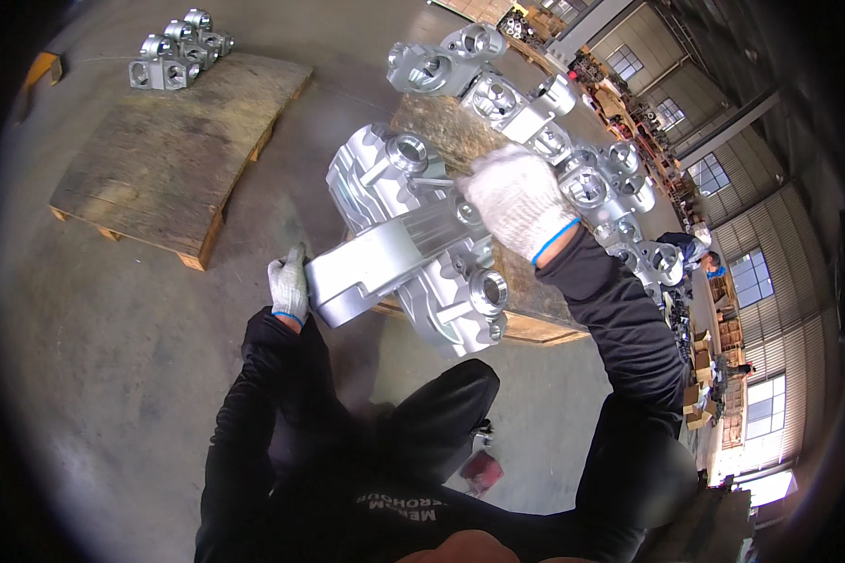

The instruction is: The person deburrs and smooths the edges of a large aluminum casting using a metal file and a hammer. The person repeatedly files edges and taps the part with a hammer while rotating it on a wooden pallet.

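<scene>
A long silver metal casting (385, 261) lies tilted across other castings at the near end of a wooden pallet (535, 326). My left hand (289, 286), in a white knit glove, grips its near left end with the thumb up. Over its far right end, my gloved right hand (521, 202) is closed, fingers curled. What it holds, if anything, is hidden. A thin light bar shows just left of that hand. Beneath the long piece are a ribbed casting with a round bore (408, 152) and a similar one (488, 293) nearer me.
More silver castings (587, 188) crowd the pallet's far and right sides. Another wooden pallet (174, 155) at left carries a small group of castings (174, 61). A red object (482, 472) lies on the floor by my knee. Another person (693, 251) is at far right, near boxes.
</scene>
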{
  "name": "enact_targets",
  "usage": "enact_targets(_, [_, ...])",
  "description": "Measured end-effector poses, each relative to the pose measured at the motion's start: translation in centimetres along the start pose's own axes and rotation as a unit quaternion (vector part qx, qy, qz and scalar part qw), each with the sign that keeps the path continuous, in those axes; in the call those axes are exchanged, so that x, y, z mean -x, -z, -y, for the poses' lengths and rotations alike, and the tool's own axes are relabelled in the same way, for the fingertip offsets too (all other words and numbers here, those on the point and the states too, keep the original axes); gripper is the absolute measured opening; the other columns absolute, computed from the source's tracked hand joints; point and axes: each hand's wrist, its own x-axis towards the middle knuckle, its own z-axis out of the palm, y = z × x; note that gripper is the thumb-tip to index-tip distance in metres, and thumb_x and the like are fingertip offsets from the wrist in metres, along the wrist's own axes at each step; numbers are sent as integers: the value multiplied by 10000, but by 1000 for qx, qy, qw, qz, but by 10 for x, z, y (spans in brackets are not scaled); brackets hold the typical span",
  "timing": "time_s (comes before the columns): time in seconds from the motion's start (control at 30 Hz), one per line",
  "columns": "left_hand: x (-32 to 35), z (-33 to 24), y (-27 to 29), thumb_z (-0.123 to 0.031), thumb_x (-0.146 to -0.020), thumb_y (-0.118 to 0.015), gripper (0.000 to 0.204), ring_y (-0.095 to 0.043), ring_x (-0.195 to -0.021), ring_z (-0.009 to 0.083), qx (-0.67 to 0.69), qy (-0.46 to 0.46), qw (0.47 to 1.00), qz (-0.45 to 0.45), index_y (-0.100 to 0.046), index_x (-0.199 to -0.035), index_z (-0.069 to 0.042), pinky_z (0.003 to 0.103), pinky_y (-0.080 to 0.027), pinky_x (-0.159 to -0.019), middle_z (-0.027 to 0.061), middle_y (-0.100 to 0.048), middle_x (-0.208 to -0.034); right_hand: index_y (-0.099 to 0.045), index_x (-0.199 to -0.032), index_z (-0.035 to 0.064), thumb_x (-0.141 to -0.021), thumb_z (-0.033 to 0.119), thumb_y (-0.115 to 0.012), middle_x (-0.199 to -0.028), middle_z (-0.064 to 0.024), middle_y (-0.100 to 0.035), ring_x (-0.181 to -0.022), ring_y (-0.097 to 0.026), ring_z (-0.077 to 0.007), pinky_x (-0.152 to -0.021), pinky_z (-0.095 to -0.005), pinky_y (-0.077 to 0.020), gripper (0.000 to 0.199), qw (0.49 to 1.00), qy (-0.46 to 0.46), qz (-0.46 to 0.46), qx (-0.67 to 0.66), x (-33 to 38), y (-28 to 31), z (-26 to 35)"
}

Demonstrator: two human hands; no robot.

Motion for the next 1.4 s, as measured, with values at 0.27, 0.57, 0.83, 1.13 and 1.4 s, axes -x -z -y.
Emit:
enact_targets(0.27, [-1,2,2,-409,-908,-724,408,-496,-581,145,5,5,1000,19,-587,-896,-25,339,-415,-517,40,-561,-700,-716,-793,121,-799,184,-645,-750,-63,-650,-767,-667,-226,-712,-382,-528,96,994,76,-80,-29,10,20,-13])
enact_targets(0.57, [1,2,-2,-405,-894,-746,413,-485,-581,138,18,-11,1000,-8,-598,-883,-19,329,-418,-539,25,-556,-689,-689,-770,124,-795,191,-627,-754,-86,-643,-743,-658,-276,-720,-413,-517,95,996,20,-57,-60,31,4,-12])
enact_targets(0.83, [0,1,3,-393,-910,-722,397,-470,-524,134,-1,1,1000,30,-579,-932,-24,320,-394,-475,27,-551,-686,-752,-979,173,-805,184,-700,-687,-37,-601,-671,-644,-239,-590,-377,-506,182,991,-44,-64,-109,37,15,-30])
enact_targets(1.13, [4,1,3,-366,-906,-737,378,-497,-579,135,2,13,1000,20,-566,-898,-29,313,-416,-517,38,-563,-711,-653,-1251,73,-775,178,-700,-1167,-221,-621,-1064,-645,-389,-928,-438,-535,490,883,-306,-16,-357,12,-72,-31])
enact_targets(1.4, [7,-3,13,-326,-915,-741,355,-506,-715,109,-41,7,999,18,-568,-850,-23,308,-432,-628,37,-588,-773,-747,-1049,36,-864,278,-639,-954,-185,-740,-879,-701,-311,-837,-390,-552,323,803,-332,3,-495,-72,-150,-77])
